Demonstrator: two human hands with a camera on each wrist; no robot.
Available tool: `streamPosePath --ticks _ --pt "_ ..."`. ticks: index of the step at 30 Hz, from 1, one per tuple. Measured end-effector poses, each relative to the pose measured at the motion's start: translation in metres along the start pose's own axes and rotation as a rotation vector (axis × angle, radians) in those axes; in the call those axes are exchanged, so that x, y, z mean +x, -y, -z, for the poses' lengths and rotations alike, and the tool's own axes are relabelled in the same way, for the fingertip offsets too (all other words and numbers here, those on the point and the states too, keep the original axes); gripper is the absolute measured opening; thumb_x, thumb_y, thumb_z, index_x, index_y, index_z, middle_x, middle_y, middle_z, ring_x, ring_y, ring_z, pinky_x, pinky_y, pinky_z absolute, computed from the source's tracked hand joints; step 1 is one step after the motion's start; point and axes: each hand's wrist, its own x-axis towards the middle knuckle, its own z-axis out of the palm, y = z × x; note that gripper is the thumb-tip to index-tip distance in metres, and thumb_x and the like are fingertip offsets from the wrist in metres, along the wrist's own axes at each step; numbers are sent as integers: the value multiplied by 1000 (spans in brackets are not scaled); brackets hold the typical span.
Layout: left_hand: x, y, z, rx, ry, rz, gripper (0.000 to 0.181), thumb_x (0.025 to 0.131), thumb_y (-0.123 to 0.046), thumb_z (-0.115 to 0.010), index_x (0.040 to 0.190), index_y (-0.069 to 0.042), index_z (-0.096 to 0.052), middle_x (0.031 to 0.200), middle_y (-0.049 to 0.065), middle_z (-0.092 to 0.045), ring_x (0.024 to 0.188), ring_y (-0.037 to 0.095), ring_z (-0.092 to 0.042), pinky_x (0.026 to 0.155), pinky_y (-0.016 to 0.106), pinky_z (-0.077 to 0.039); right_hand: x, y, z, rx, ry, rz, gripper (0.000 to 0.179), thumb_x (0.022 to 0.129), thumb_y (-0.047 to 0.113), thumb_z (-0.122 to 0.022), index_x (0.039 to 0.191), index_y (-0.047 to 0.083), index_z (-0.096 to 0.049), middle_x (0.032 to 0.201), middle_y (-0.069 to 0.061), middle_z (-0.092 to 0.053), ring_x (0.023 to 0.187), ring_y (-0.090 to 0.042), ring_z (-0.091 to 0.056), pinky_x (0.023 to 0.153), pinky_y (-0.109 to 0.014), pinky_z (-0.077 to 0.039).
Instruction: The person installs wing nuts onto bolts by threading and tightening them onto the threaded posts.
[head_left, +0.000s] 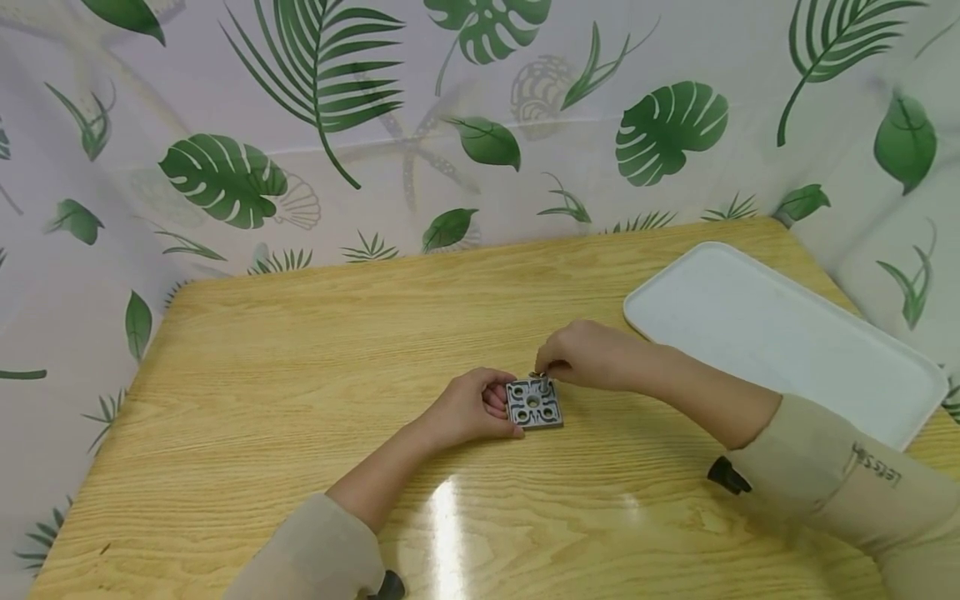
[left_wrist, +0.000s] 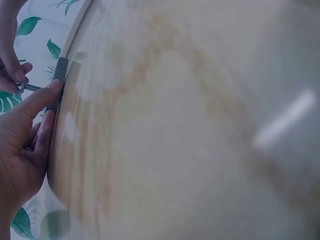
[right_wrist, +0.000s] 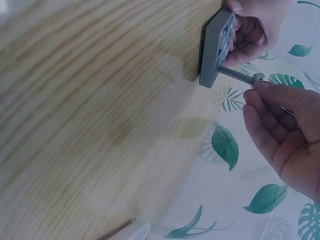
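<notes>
A square grey metal plate [head_left: 534, 413] lies on the wooden table, with a round hole in its middle and one near each corner. My left hand [head_left: 472, 407] grips its left side, thumb at the near edge and fingers at the far side. Above the plate's far right corner, my right hand [head_left: 592, 354] pinches the head of a threaded bolt [right_wrist: 237, 75] between thumb and fingertips. In the right wrist view the bolt's shank stands out from the plate's face, its tip at a corner hole. The left wrist view shows the plate [left_wrist: 59, 75] edge-on.
A white rectangular tray [head_left: 765, 333] sits at the table's right side, beyond my right forearm. Leaf-patterned cloth [head_left: 405, 200] hangs behind the table [head_left: 300, 350] and along both sides. Dark straps show near both sleeve cuffs.
</notes>
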Motion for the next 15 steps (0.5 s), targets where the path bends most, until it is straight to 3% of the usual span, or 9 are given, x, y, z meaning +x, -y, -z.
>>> streamPosePath --ticks 15 --pt "0 0 0 -1 1 6 68 67 -11 -86 126 -2 -54 93 5 -58 80 10 -58 71 20 -53 -4 -5 0 -61 -22 121 10 84 8 -70 93 7 -75 81 1 -68 74 -8 -63 66 -22 -52"
